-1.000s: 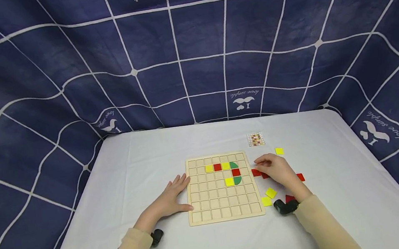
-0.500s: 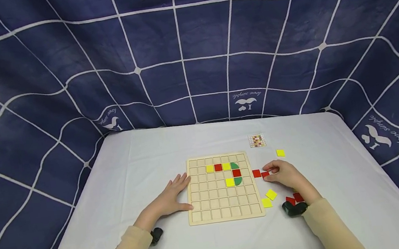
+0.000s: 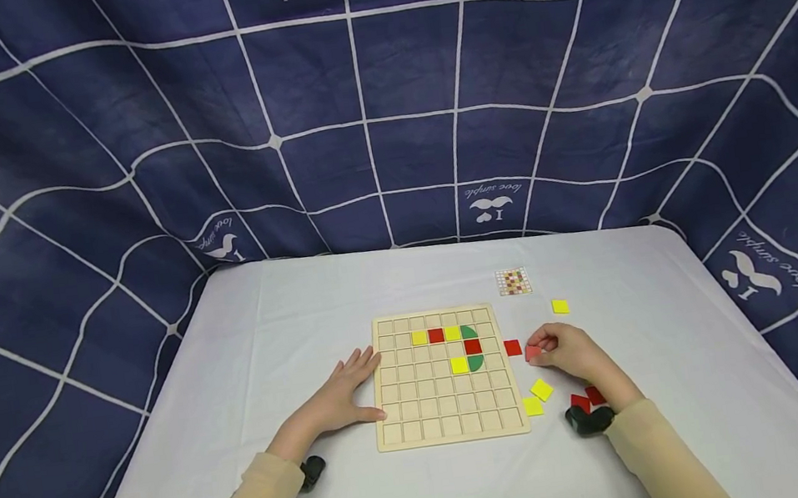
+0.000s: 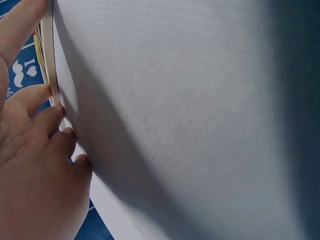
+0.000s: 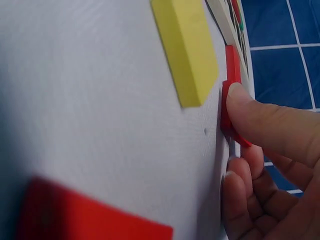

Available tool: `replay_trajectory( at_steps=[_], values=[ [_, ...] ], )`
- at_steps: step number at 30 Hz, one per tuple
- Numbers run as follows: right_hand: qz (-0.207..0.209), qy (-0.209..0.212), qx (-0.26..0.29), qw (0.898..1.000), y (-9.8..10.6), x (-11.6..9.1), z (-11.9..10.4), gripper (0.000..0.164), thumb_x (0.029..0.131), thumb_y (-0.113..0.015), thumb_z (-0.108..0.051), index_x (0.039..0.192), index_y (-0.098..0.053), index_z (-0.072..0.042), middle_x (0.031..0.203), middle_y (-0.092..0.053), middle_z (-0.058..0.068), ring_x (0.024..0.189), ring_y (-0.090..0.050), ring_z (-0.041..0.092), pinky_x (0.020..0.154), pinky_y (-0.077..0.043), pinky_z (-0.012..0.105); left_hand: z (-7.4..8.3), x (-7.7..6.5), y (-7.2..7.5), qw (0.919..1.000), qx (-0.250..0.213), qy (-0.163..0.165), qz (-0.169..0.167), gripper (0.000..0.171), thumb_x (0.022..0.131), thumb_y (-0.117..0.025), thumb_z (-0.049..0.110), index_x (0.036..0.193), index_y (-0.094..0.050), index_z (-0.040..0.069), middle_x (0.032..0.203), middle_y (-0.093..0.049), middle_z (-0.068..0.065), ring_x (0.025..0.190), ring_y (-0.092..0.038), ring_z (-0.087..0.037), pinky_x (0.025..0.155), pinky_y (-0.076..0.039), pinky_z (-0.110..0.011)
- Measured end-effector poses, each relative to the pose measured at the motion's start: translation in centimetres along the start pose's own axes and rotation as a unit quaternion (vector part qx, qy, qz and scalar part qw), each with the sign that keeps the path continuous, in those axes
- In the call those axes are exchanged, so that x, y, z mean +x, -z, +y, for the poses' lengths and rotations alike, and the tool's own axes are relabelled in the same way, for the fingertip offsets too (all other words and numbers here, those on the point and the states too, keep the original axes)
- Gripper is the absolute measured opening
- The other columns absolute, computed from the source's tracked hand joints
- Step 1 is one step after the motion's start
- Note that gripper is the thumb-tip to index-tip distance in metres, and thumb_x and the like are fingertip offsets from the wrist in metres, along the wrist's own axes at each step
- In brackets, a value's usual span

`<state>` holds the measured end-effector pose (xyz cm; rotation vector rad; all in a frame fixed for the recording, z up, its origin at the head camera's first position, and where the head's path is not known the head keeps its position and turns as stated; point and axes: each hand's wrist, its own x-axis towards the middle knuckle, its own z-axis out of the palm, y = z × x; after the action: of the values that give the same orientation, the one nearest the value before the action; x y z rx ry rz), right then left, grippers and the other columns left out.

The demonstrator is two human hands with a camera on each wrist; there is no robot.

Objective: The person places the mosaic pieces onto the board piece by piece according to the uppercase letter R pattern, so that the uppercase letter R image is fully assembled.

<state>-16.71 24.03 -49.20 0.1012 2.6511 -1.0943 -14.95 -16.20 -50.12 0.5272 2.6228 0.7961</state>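
Note:
A square wooden grid board (image 3: 420, 408) lies on the white table, with red and yellow square tiles and two green quarter-round pieces set in its upper right cells. My left hand (image 3: 335, 396) rests along the board's left edge, fingers spread; in the left wrist view the fingertips touch its side. Right of the board, my right hand (image 3: 567, 349) pinches a red square tile (image 3: 533, 352) between thumb and fingers. The right wrist view shows the thumb (image 5: 265, 117) pressed on that tile, slightly tilted. Another red tile (image 3: 513, 347) lies between it and the board.
A small printed pattern card (image 3: 513, 282) lies behind the board's right corner, with a yellow tile (image 3: 560, 307) nearby. Two yellow tiles (image 3: 542, 389) lie by the board's lower right edge. Loose red tiles (image 3: 580, 403) sit near the right wrist camera. A blue curtain surrounds the table (image 3: 284, 298).
My right hand has moved right and a little nearer, off the red tiles closest to the board, and now pinches one, tipping it up. My left hand has stayed put.

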Motion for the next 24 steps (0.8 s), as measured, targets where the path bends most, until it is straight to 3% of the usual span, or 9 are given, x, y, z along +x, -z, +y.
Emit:
replay_trajectory(
  at_steps=[14, 24],
  values=[
    [-0.020, 0.013, 0.030, 0.999, 0.1, 0.1, 0.1, 0.021, 0.082, -0.080, -0.018, 0.096, -0.068, -0.008, 0.084, -0.064, 0.003, 0.075, -0.057, 0.017, 0.070, -0.050, 0.024, -0.1, 0.2, -0.1, 1.0000, 0.000, 0.003, -0.002, 0.106, 0.072, -0.083, 0.044, 0.155, -0.029, 0.008, 0.165, -0.017, -0.012, 0.154, -0.008, -0.033, 0.125, -0.004, -0.055],
    [-0.016, 0.051, 0.127, 0.990, -1.7, 0.5, -3.6, 0.021, 0.085, -0.078, -0.015, 0.102, -0.071, -0.006, 0.089, -0.072, 0.004, 0.077, -0.066, 0.016, 0.070, -0.057, 0.023, 0.0, 0.0, 0.1, 1.0000, 0.000, -0.002, -0.006, 0.104, 0.075, -0.082, 0.043, 0.155, -0.028, 0.007, 0.165, -0.016, -0.012, 0.154, -0.007, -0.033, 0.125, -0.005, -0.055]
  ],
)
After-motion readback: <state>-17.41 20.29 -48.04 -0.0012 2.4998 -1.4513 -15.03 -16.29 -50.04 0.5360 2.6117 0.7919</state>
